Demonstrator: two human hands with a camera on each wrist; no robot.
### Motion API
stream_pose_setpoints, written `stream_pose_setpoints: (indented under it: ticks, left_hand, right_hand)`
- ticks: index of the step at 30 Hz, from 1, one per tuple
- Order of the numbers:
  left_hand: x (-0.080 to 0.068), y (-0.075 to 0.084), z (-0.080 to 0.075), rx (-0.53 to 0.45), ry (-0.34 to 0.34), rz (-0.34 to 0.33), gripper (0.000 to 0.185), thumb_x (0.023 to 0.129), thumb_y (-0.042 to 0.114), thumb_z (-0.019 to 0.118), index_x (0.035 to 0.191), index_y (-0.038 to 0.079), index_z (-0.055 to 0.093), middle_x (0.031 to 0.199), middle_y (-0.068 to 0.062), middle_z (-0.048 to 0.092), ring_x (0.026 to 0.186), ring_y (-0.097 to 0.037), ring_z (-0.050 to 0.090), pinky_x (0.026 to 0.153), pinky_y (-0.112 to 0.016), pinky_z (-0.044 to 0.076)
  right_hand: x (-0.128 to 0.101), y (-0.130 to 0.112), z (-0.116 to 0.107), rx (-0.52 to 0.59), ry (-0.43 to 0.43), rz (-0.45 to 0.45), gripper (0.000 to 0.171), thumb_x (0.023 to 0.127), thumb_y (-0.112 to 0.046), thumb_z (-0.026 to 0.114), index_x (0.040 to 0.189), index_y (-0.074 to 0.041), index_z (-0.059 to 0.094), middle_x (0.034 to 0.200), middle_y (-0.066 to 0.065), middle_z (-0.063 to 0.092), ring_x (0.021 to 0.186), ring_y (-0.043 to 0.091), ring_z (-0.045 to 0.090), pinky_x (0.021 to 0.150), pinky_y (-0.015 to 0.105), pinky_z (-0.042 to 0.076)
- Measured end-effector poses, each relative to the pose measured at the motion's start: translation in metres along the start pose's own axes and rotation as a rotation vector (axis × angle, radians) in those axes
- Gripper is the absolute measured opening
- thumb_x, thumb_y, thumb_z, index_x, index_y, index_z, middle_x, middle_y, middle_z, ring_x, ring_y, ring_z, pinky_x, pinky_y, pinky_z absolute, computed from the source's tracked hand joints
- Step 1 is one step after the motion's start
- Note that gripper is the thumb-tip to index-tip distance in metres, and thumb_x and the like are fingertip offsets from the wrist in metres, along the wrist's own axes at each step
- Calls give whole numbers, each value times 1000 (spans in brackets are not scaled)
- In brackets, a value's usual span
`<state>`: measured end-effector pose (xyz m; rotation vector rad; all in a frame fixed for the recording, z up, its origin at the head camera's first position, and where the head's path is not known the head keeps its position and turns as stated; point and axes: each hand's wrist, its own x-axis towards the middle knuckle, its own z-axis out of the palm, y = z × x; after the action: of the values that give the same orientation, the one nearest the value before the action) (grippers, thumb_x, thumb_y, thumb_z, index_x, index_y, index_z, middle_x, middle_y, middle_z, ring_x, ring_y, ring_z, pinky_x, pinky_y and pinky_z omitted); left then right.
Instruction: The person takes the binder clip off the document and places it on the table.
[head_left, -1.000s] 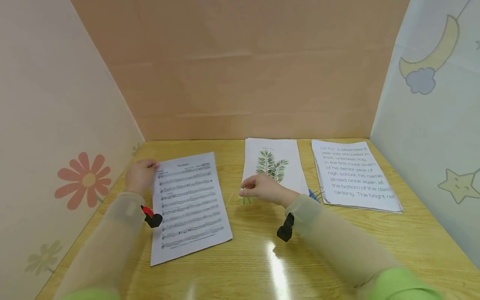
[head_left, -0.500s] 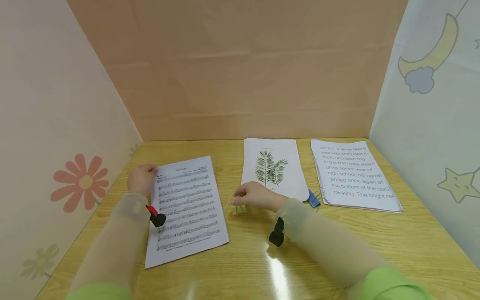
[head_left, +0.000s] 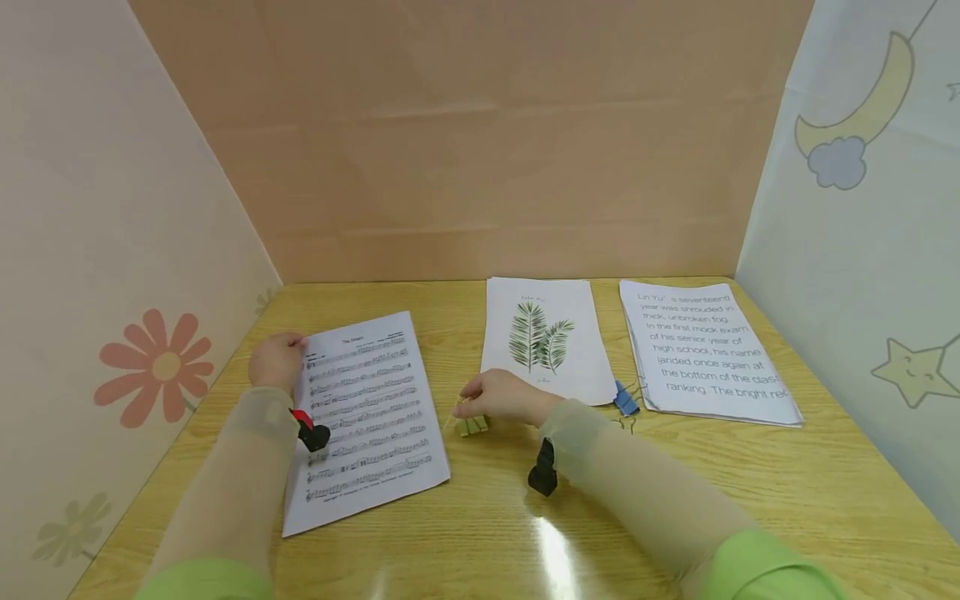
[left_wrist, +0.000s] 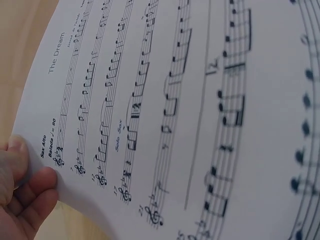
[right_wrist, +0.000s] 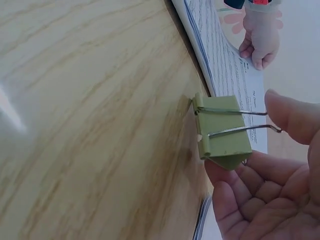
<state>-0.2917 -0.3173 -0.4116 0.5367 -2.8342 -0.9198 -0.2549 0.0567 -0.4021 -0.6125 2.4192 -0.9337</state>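
Note:
My left hand (head_left: 276,362) pinches the upper left corner of a stack of sheet music (head_left: 367,408), titled "The Dream". In the left wrist view the thumb and curled fingers (left_wrist: 37,192) grip that corner, and the paper bends. To the right of the stack, my right hand (head_left: 502,396) holds a light green binder clip (head_left: 472,427). Close up in the right wrist view, the clip (right_wrist: 222,127) has its wire handles between thumb and fingers, its mouth facing away from the palm. The clip is near the stack's right edge; whether they touch I cannot tell.
Behind my right hand lies a stack with a fern drawing (head_left: 547,333). Further right is a stack of printed text (head_left: 708,354), with a blue binder clip (head_left: 626,398) between the two. A wooden table (head_left: 637,517) bears everything, with walls at left, right and back.
My right hand has moved left and slightly down with the green clip, nearer the sheet music. The sheet music has shifted a little left. My left hand still grips its corner.

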Motion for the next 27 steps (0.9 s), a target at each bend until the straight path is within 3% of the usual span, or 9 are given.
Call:
stream_pose_setpoints:
  ticks: [12,23,27]
  left_hand:
    - [-5,5,0,-36,-20,-74,38,103,25,43,133,5,56,135,-19,53,118,-39,46,105,-55,30]
    - [-10,12,1,-38,-26,-78,38,103,25,45,133,4,56,134,-19,53,118,-38,46,105,-55,31]
    - [-12,13,2,-21,-13,-46,36,103,22,45,130,2,58,130,-20,55,115,-39,48,104,-55,31]
  right_hand:
    - [-1,-8,9,-148,38,-27,49,88,-32,68,126,-1,61,117,8,64,109,24,59,93,40,46]
    - [-2,-9,14,-239,78,-44,53,86,-33,72,126,0,61,114,7,65,109,22,57,94,37,46]
    - [-2,-9,16,-247,86,-51,55,85,-34,73,125,1,61,113,9,65,108,23,57,93,38,46]
